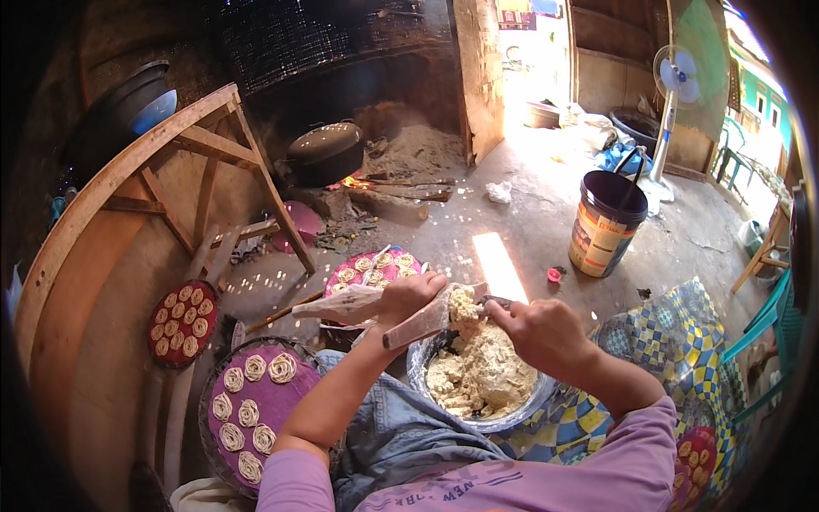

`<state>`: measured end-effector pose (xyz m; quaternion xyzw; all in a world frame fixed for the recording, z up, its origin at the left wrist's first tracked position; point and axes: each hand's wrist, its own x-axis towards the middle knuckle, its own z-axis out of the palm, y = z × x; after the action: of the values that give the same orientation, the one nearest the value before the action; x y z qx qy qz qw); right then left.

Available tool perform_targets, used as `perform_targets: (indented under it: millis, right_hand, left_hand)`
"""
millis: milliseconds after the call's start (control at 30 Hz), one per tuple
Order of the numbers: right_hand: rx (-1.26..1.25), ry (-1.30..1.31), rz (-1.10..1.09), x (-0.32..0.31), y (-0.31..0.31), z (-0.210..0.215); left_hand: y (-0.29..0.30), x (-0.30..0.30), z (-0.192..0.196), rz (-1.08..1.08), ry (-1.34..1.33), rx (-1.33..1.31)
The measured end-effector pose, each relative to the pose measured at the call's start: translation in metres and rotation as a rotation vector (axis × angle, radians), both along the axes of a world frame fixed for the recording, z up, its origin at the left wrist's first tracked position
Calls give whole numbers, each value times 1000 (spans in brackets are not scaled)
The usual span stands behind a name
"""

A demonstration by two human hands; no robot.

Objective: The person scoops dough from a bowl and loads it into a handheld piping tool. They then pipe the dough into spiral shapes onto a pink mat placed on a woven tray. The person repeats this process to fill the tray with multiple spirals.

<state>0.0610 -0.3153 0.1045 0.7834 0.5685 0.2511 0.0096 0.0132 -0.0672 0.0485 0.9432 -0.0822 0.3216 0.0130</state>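
Note:
My left hand (409,297) is closed around a whitish piping bag (424,322), whose loose end trails off to the left. At the bag's mouth sits a lump of pale dough (463,305). My right hand (546,334) grips a dark, flat-ended scoop (493,300), its tip against that lump; its full shape is hidden. Below both hands, a round bowl (415,365) holds a heap of the same crumbly dough (490,375). By my left side lies a round tray (271,414) lined in purple, bearing several coiled dough swirls (248,414).
More trays of swirls lie ahead (341,266), at far left (177,357) and lower right (695,461). A black pot (326,162) sits over a wood fire (354,181). Around stand a wooden frame (205,141), a bucket (601,235), a fan (678,77) and a green chair (776,328).

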Motion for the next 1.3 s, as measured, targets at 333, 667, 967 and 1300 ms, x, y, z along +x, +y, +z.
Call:
perform_targets:
  millis: [333,667,967,1300]
  right_hand:
    - [734,759,57,15,1,-33]
    - [723,1553,-39,-1,-1,-112]
    - [733,1897,200,-4,22,-100]
    - [-93,1472,-228,24,-8,-154]
  left_hand:
    - [13,1,8,12,-229,-100]
    - [36,21,11,134,-364,188]
    - [40,38,-17,80,-368,92]
    - [77,-18,20,40,-311,-444]
